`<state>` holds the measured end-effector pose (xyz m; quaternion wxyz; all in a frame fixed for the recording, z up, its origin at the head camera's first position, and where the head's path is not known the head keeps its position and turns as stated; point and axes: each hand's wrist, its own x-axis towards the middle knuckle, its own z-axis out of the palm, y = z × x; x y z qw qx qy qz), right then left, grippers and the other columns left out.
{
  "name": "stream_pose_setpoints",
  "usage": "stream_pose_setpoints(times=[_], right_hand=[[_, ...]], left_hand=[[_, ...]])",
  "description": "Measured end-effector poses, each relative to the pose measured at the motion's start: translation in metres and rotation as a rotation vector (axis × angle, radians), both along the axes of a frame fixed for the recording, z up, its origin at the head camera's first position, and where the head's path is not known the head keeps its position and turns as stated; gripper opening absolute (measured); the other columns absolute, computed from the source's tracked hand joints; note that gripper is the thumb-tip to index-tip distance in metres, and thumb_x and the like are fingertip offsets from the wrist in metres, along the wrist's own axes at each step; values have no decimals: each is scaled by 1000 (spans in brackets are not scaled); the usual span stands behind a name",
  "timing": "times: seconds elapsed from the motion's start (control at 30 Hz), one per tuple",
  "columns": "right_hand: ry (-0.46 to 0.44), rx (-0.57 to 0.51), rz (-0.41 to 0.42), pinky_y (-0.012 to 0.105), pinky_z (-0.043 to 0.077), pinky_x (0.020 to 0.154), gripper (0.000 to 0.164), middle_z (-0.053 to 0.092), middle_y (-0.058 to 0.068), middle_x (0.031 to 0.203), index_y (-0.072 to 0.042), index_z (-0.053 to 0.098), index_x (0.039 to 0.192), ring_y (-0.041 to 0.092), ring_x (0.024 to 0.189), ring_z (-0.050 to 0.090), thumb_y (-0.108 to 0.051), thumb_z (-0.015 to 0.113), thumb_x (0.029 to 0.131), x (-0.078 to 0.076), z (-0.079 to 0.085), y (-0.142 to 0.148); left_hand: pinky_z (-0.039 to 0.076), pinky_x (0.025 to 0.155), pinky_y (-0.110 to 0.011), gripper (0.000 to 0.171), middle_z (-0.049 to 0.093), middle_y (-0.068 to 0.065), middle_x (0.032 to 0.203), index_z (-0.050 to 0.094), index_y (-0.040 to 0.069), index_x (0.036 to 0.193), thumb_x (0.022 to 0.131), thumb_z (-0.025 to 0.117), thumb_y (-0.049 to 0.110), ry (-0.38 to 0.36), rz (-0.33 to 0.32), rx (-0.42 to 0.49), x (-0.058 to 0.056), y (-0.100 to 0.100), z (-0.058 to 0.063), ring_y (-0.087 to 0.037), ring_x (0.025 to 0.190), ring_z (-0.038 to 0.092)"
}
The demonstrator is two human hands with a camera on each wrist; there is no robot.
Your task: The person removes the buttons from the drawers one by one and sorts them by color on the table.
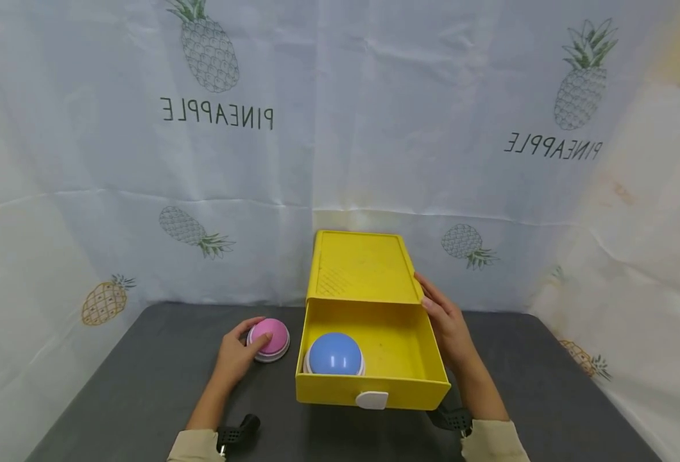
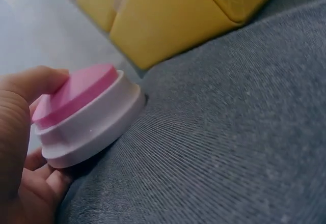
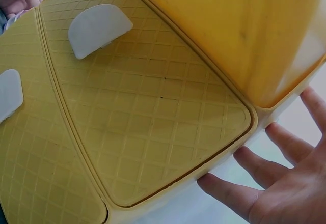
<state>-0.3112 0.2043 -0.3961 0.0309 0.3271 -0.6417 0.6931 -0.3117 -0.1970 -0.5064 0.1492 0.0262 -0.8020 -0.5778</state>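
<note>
My left hand [image 1: 238, 350] grips a round push button [image 1: 272, 335] with a pink top and white base on the dark tabletop. In the left wrist view its thumb lies on the pink dome [image 2: 76, 91] and other fingers touch the white base. To the right stands a yellow drawer cabinet [image 1: 365, 260], its top drawer [image 1: 406, 340] pulled out. A second button with a blue dome [image 1: 335, 353] sits in that drawer's front left corner. Along the cabinet's right side, my right hand [image 1: 446, 324] rests its spread fingertips [image 3: 244, 155] near the front edge.
Below the pulled-out drawer, closed drawer fronts [image 3: 158, 112] carry white handles [image 3: 99, 29]. The open drawer's own white handle [image 1: 371, 400] faces me. A pale curtain [image 1: 374, 128] printed with pineapples hangs behind and around the dark cloth-covered table [image 1: 161, 378].
</note>
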Motion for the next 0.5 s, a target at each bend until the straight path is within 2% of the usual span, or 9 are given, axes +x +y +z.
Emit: stream_pose_setpoints(times=[0.13,0.23,0.33,0.5], right_hand=[[-6,2,-1,24,57,95,54,39,-10,158,-3,17,161,3,127,60,-14,32,111,0,0,0],[-12,3,-5,23,56,96,55,39,-11,158,-2,16,161,3,127,59,-15,32,111,0,0,0],[-17,0,0,23,55,98,56,37,-11,158,-1,13,161,2,130,56,-15,32,111,0,0,0],[-14,2,5,23,55,98,55,34,-8,162,-5,14,162,2,131,56,-16,32,111,1,0,0]], left_hand=[[54,98,-29,46,66,-19,134,65,5,132,92,75,26,4,37,-86,0,3,-1,-24,120,65],[48,110,-45,49,64,-21,136,63,2,134,93,74,26,-8,45,-139,0,4,-2,-33,130,59],[45,111,-51,52,61,-23,139,61,0,136,93,74,25,-4,28,-149,2,3,-2,-36,132,58],[48,109,-54,64,58,-19,143,59,9,140,84,82,32,9,-38,-253,4,1,-4,-36,128,59]])
